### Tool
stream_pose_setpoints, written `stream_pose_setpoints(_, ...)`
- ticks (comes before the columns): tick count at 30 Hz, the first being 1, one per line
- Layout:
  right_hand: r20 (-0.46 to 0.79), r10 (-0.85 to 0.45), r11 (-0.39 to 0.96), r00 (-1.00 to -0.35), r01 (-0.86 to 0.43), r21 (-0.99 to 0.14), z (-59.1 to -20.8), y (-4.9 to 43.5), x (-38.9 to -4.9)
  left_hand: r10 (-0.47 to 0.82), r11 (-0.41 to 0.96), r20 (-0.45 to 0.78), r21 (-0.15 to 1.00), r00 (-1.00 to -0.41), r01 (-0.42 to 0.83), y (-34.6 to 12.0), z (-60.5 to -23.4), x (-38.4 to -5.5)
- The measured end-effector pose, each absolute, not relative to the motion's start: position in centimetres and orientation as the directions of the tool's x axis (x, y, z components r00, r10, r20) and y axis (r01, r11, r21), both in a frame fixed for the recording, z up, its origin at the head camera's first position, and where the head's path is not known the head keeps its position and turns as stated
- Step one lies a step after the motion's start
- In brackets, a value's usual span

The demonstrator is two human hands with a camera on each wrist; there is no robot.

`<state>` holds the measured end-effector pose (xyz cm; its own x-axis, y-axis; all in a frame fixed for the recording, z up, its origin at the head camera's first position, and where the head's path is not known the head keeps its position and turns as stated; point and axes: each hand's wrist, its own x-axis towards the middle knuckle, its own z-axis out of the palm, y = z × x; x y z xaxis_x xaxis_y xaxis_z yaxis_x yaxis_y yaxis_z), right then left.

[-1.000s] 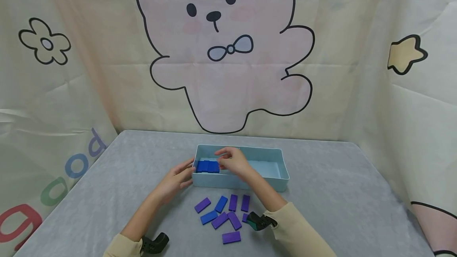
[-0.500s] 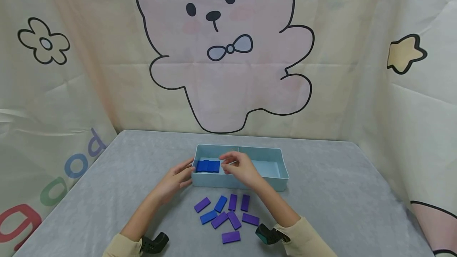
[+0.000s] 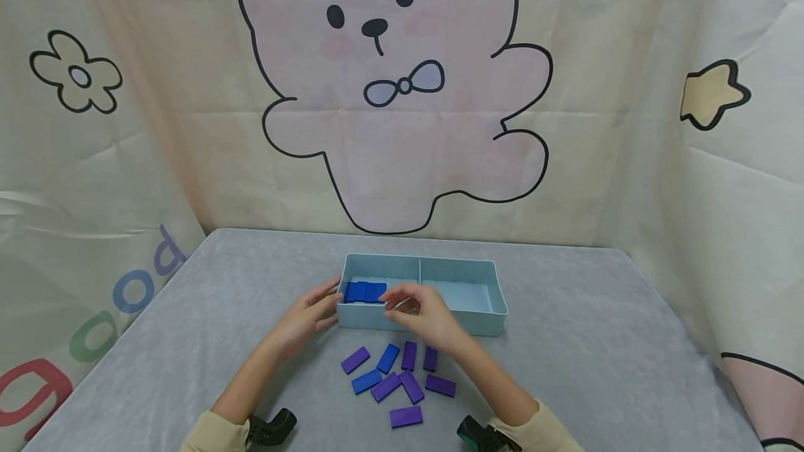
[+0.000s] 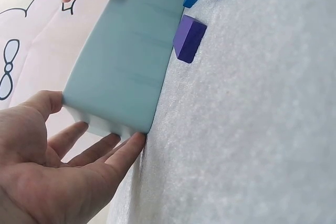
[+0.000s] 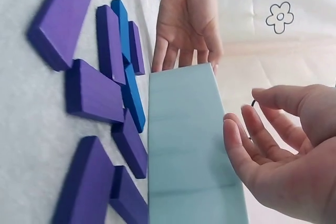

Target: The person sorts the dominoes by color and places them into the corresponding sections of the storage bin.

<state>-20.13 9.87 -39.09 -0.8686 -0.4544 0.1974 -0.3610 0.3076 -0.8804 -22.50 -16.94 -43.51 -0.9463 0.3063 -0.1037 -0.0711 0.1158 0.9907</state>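
A light blue divided box (image 3: 370,317) stands on the table. Several blue blocks (image 3: 364,292) lie side by side in its left compartment. My left hand (image 3: 306,318) rests its extended fingers against the box's left end; in the left wrist view the thumb (image 4: 50,99) is at the upper corner, the other fingertips lower on the end wall. Over the front rim hovers my right hand (image 3: 427,316), fingers loosely bent, with nothing between thumb and fingertips in the right wrist view. Several purple blocks (image 3: 406,417) and two blue ones (image 3: 367,382) lie scattered in front of the box.
A divider (image 3: 419,270) splits the box; the right compartment (image 3: 467,295) shows its bare floor. Grey cloth covers the table (image 3: 565,340). Behind hangs a curtain (image 3: 584,124) printed with a bear. Black wrist cameras (image 3: 272,428) sit on both wrists.
My right hand has drawn back from inside the left compartment toward the box's front rim, its forearm moving nearer and uncovering a purple block and the divider. The left hand has stayed put.
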Motion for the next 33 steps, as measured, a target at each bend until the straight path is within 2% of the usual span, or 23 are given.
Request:
stream_pose_setpoints(20,0.067,-0.657,0.341,-0.751,-0.375,-0.862,-41.1,10.1,-20.1,0.312,0.107,-0.084,0.993,-0.946,-0.053,-17.0,-43.5,-22.4)
stream_pose_setpoints(33,-0.043,-0.661,0.415,-0.749,-0.318,-0.852,-42.2,10.2,-20.6,0.314,0.111,-0.095,0.992,-0.945,-0.063,-17.0,-43.4,-22.5)
